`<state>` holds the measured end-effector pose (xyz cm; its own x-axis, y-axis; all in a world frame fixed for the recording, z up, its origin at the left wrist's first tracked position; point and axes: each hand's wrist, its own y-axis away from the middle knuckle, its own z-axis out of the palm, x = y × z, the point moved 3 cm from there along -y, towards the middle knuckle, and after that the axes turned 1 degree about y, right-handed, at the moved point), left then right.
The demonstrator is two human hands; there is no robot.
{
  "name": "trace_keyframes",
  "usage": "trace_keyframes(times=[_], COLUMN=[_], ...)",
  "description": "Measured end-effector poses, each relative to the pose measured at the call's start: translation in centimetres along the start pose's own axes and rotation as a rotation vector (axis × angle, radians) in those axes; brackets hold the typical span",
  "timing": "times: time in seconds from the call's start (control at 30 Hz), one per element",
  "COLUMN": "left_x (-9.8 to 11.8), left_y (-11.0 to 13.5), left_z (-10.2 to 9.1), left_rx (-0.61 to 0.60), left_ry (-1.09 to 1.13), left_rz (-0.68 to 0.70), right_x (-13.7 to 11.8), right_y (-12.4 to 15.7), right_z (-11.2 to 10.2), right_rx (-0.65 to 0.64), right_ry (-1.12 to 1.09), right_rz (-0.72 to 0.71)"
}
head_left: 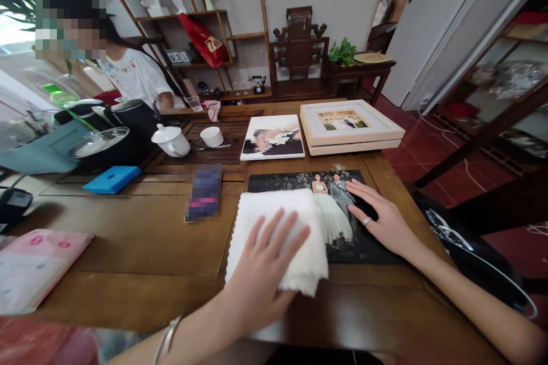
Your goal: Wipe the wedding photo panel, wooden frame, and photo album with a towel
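1. My left hand (261, 274) lies flat with fingers spread, gripping nothing, on a folded white cloth (274, 205) that covers the left half of the wedding print (363, 248).
2. My right hand (381, 219), open, rests palm-down on the print's right side.
3. Just beyond the print, a white frame (351, 125) holds a small photo of a couple.
4. Beyond the print to the left, a wooden tea tray (222, 154) carries a white cup (212, 136) and a teapot (171, 141). I cannot tell what is in them.

Home; tea table (141, 239), carved chair (299, 40)
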<state>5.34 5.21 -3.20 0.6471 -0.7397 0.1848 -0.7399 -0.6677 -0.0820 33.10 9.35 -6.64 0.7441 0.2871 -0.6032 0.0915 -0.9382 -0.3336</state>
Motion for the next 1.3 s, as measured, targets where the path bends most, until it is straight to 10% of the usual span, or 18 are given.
trace_keyframes(times=[0.17, 0.5, 0.9, 1.3], left_x=[1.0, -7.3, 5.6, -5.4], left_y=[0.1, -9.1, -3.5, -4.4], left_z=[-0.5, -1.2, 1.0, -0.9], left_rx=[-0.086, 0.020, -0.108, 0.034], left_ry=[0.043, -0.057, 0.134, -0.047], left_rz=[0.031, -0.258, 0.155, -0.129], right_x=[0.0, 0.1, 0.5, 0.2], right_y=[0.0, 0.0, 0.0, 0.0], right_z=[-0.1, -0.1, -0.2, -0.1], right_rx=[-0.004, 0.025, -0.010, 0.009], right_ry=[0.016, -0.008, -0.044, -0.025], right_rz=[0.020, 0.003, -0.046, -0.015])
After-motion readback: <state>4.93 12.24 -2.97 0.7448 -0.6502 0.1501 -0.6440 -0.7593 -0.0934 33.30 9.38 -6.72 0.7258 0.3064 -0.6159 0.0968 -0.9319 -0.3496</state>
